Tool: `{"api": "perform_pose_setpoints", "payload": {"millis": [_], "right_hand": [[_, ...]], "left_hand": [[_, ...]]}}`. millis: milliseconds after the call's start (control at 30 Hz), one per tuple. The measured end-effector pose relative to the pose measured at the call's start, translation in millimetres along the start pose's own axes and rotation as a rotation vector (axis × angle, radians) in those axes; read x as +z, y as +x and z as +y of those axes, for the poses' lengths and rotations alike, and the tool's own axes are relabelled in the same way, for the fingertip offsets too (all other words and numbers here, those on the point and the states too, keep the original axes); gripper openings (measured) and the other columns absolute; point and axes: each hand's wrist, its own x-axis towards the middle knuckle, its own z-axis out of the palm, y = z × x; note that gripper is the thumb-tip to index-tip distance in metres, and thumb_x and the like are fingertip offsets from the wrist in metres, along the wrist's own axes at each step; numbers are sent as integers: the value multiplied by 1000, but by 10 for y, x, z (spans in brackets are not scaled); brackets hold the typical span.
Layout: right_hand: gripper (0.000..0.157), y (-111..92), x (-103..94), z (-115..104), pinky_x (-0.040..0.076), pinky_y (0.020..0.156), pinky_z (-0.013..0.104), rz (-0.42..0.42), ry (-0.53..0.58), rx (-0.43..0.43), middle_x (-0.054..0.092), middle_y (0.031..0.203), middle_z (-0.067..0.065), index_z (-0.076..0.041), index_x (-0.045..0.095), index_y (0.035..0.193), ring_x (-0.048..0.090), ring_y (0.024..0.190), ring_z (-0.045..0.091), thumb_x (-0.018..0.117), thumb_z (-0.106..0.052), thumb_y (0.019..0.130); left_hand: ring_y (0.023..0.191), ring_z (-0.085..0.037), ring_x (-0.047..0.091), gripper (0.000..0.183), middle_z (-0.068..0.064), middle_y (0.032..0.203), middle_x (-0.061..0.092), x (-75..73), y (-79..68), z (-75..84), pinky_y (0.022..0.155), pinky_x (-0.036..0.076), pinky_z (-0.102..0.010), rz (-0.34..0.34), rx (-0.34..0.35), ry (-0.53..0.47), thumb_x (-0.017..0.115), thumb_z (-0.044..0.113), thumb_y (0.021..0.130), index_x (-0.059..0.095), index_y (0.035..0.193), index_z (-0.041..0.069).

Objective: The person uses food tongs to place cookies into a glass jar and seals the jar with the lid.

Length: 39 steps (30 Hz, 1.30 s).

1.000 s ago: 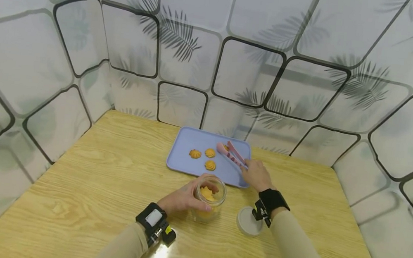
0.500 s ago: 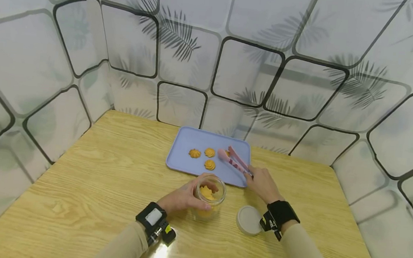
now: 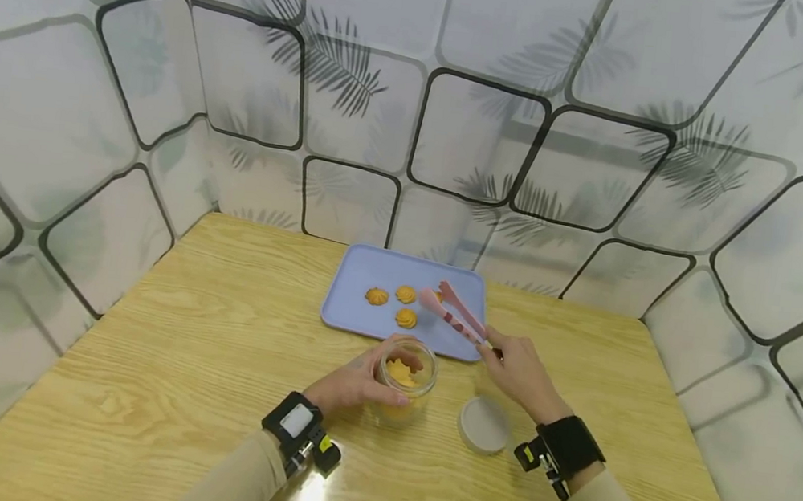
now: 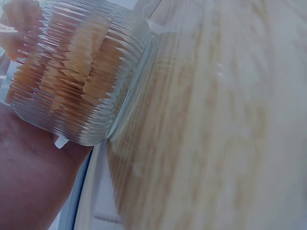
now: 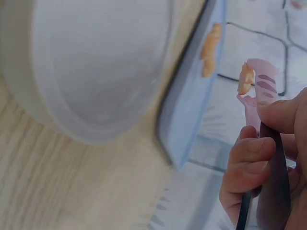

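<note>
My left hand (image 3: 352, 383) grips a ribbed glass jar (image 3: 396, 419) standing upright at the table's middle. Stacked piped cookies (image 4: 67, 72) show through its wall; the mouth is uncovered. My right hand (image 3: 522, 373) holds pink kitchen tongs (image 3: 450, 318) by their dark handles, thumb and fingers wrapped round them in the right wrist view. The tong tips are over the right part of the blue tray (image 3: 363, 267), and a cookie (image 5: 246, 79) shows between them. To their left on the tray lie three more cookies, one (image 3: 377, 296) farthest left.
A round pale lid (image 3: 483, 424) lies on the wooden table (image 3: 205, 328), right of the jar and below my right hand. Behind the tray hangs a patterned curtain (image 3: 356, 117), which also encloses both sides.
My right hand has drawn back to the right and toward me, the tongs turning with it. The left hand and jar have stayed in place.
</note>
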Motion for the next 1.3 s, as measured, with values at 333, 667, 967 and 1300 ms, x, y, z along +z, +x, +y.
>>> {"api": "perform_pose_setpoints", "payload": {"millis": [333, 667, 967, 1300], "right_hand": [[42, -368, -246, -283, 27, 50, 20, 116, 20, -133, 40, 61, -11, 5, 58, 140, 26, 51, -2, 64, -7, 100], [44, -788, -382, -555, 31, 47, 14, 197, 74, -252, 50, 67, -15, 8, 63, 133, 28, 53, -8, 70, 7, 90], [49, -992, -332, -642, 27, 50, 5, 212, 91, -373, 46, 68, -17, 6, 64, 132, 27, 57, -11, 74, 10, 84], [48, -1048, -267, -691, 30, 49, 6, 163, 104, -348, 51, 71, -17, 3, 65, 133, 30, 57, -11, 74, 7, 85]], "left_hand": [[134, -38, 46, 82, -24, 142, 51, 14, -7, -10, 104, 46, -29, 1, 17, -11, 81, 14, 85, 36, 154, 17], [130, -27, 50, 82, -16, 140, 53, 22, -13, -9, 105, 45, -33, 11, -14, 19, 81, 18, 86, 37, 154, 26], [129, -24, 53, 98, -18, 149, 46, 6, -77, 19, 107, 43, -34, 32, -85, 30, 81, 21, 87, 18, 163, 20], [134, -22, 42, 85, -3, 157, 38, -1, -16, 29, 106, 43, -36, 12, -42, 20, 81, 19, 87, 33, 157, 27]]}}
